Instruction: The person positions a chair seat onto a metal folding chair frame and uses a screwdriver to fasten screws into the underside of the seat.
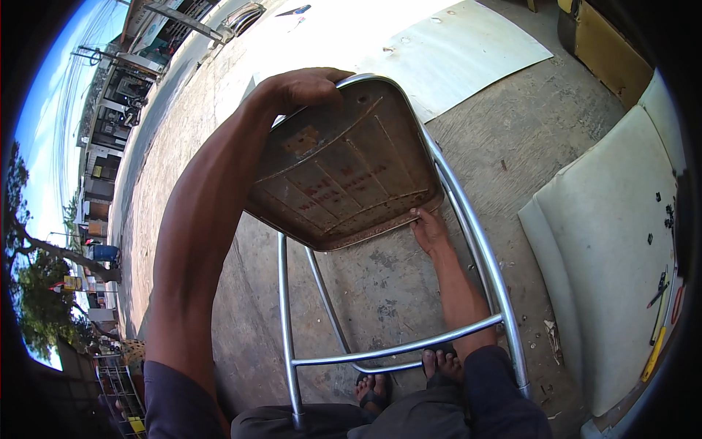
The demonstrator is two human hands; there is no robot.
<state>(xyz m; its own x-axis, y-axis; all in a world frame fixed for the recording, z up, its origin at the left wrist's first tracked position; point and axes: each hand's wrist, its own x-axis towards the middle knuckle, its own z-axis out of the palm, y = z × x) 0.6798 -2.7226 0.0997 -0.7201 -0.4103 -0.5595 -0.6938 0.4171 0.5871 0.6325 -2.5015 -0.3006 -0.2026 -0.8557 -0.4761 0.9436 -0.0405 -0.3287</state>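
A chrome tube chair frame [479, 219] stands in front of me, its legs and crossbar coming toward my lap. Inside its far bend sits a brown, rusty metal panel [344, 168] with rounded corners, pressed ribs and faded red lettering. My left hand [313, 89] reaches around the panel's far left edge and closes over the rim and tube there; some of its fingers are hidden. At the near right corner, my right hand [430, 233] grips the panel's rim, thumb on the side facing me. My right forearm passes through the frame.
On the right lies a pale cushioned piece [592, 197] bearing small black bits and a yellow-handled screwdriver [656, 353]. A white sheet [468, 55] covers the floor beyond the chair. A brown padded piece [614, 55] stands far right. Street and buildings are at left.
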